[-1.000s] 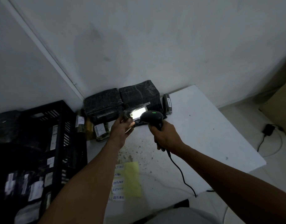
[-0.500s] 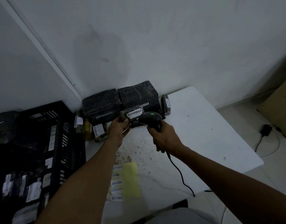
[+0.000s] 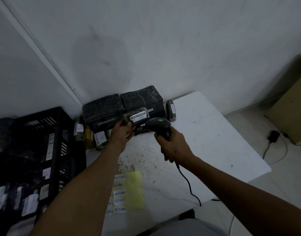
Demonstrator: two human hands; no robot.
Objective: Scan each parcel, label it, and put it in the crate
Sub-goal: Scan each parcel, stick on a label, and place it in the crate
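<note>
My left hand [image 3: 123,133] holds a small dark plastic-wrapped parcel [image 3: 137,117] with a white barcode strip across its top face; my fingers [image 3: 129,124] are curled under one end, pinching it. It is raised above the white tabletop [image 3: 206,142], just in front of two large black wrapped blocks [image 3: 122,106] at the wall. My right hand [image 3: 173,145] is wrapped round the grip of a black corded handheld scanner [image 3: 157,124] showing one green light, its head just beside the parcel. Left of the blocks lie about three small labelled packets [image 3: 99,138], and one more [image 3: 171,110] stands right of them. Nearer me than the blocks lie five white "RETURN" labels [image 3: 120,193] beside one yellow backing sheet [image 3: 134,189]. One black slatted plastic crate [image 3: 49,143] sits left of the blocks, with labelled parcels inside.
</note>
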